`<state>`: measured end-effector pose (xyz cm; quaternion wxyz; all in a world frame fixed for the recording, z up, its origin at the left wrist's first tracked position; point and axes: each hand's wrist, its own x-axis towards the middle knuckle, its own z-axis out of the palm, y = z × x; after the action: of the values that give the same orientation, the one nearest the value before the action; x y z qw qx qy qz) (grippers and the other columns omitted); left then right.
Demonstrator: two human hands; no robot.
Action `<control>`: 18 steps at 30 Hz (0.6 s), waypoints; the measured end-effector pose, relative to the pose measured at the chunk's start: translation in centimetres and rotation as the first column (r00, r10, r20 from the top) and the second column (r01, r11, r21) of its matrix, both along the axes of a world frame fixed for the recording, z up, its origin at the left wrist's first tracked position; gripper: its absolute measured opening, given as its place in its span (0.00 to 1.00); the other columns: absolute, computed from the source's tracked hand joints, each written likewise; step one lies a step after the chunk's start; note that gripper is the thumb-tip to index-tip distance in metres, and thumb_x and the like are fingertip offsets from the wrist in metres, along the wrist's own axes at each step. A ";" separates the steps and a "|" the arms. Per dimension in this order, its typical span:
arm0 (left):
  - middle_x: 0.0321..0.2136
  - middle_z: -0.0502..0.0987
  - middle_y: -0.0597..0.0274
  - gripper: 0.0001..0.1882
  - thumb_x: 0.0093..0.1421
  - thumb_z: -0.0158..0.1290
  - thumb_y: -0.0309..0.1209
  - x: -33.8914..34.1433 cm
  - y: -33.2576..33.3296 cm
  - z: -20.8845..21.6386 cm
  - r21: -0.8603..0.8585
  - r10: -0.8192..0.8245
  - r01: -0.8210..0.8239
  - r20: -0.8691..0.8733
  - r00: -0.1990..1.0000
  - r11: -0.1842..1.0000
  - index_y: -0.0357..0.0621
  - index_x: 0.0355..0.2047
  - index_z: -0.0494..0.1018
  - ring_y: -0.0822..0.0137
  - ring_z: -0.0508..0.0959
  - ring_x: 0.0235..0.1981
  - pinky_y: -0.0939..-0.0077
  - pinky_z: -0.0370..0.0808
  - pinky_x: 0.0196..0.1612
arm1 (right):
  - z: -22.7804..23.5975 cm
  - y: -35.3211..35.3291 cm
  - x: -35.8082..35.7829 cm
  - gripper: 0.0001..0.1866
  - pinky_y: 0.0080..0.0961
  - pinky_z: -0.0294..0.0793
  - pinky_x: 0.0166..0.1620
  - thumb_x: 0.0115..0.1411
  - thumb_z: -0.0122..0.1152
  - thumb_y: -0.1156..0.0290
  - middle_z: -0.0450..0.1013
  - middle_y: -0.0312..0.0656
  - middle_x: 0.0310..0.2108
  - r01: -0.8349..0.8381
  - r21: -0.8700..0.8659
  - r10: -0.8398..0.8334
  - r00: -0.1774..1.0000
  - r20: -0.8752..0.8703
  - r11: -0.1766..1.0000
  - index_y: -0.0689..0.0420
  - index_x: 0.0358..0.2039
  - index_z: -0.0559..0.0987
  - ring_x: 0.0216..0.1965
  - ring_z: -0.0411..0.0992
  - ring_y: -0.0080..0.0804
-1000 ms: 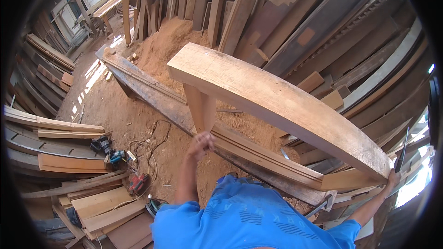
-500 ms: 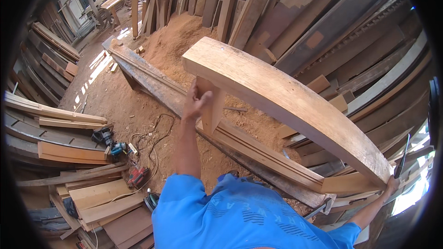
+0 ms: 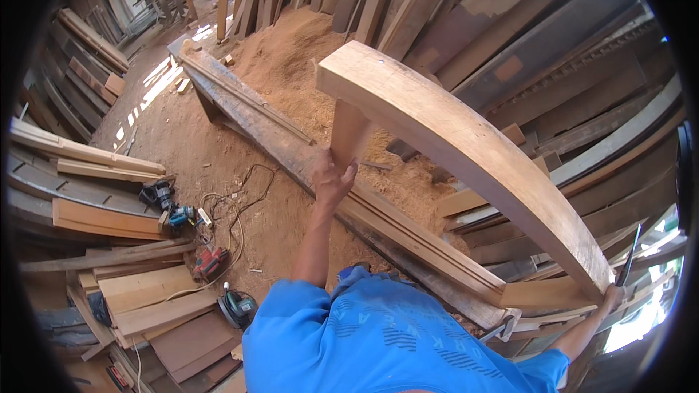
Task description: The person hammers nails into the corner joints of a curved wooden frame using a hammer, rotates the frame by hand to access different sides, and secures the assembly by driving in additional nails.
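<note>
A long, thick wooden beam [image 3: 466, 142] runs across in front of me, bent by the lens, from the upper middle to the lower right. From its left end hangs a short board [image 3: 348, 129]. My left hand [image 3: 335, 180] is closed round this board's lower part, thumb on the right side. At the beam's right end is my right hand [image 3: 613, 294], closed on a slim dark pointed tool [image 3: 628, 256]; its fingers are small and partly hidden. A second short wooden piece [image 3: 550, 294] meets the beam there. Below lies a grooved beam [image 3: 422, 236].
The grooved beam rests along a low bench [image 3: 251, 125]. Sawdust [image 3: 280, 62] is heaped behind it. Planks [image 3: 473, 36] lean at the back right. On the left floor lie power tools [image 3: 210, 262] with cords [image 3: 240, 225], beside stacked boards [image 3: 153, 291].
My left hand has shifted down the short board, nearer the bench. The beam's left end has moved right and slightly up in view. My right hand stays at the beam's right end.
</note>
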<state>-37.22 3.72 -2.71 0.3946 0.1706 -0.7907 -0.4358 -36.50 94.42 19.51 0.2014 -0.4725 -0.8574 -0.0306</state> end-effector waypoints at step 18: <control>0.39 0.78 0.46 0.27 0.51 0.67 0.34 -2.8 -0.7 1.1 -0.060 -0.020 0.020 0.010 1.000 0.998 0.40 0.50 0.72 0.45 0.79 0.41 0.55 0.77 0.43 | 2.2 -9.7 -2.1 0.22 0.56 0.72 0.55 0.57 0.59 0.64 0.77 0.61 0.49 -0.021 -0.015 0.021 0.999 0.028 1.000 0.62 0.50 0.78 0.52 0.75 0.62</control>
<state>-40.05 3.02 -1.62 0.3915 0.1528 -0.8071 -0.4148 -38.57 84.70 21.72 0.1865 -0.4645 -0.8652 -0.0289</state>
